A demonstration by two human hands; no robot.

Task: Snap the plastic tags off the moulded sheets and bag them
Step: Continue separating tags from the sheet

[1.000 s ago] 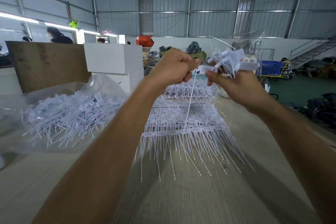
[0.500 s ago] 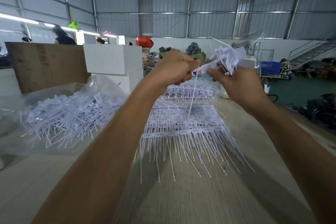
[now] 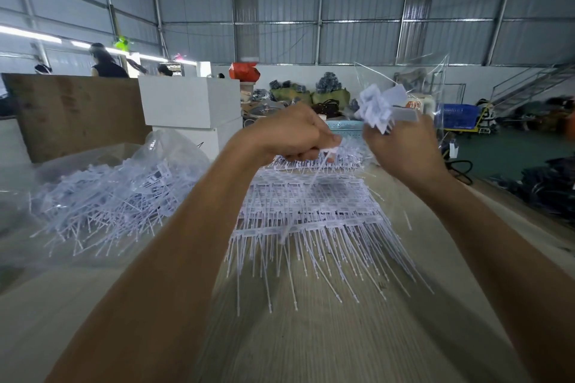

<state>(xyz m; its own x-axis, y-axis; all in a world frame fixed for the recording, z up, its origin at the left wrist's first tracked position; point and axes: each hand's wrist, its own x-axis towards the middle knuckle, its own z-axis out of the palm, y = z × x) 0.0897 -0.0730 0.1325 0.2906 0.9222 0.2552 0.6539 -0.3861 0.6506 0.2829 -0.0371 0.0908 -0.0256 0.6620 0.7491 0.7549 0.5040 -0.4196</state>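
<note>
- A single tag (image 3: pixel 323 158) is being pinched in the closed left hand (image 3: pixel 295 134), now pulled apart from the right hand (image 3: pixel 401 149): likely snapped free.
- A bundle of tags (image 3: pixel 378 109) is being clamped in the right hand.
- Moulded sheets (image 3: pixel 311 214) are lying stacked on the counter (image 3: pixel 311 336); the bag (image 3: pixel 174 149) is waiting left.
- Motion blur is hiding the break itself.

Bare wooden table (image 3: pixel 311 351) lay open in the near foreground. Stacked moulded sheets (image 3: pixel 311 214) blocked the middle; a clear bag of loose tags (image 3: pixel 102 196) filled the left. Far left stood white boxes (image 3: pixel 189 102), possibly within reach.
</note>
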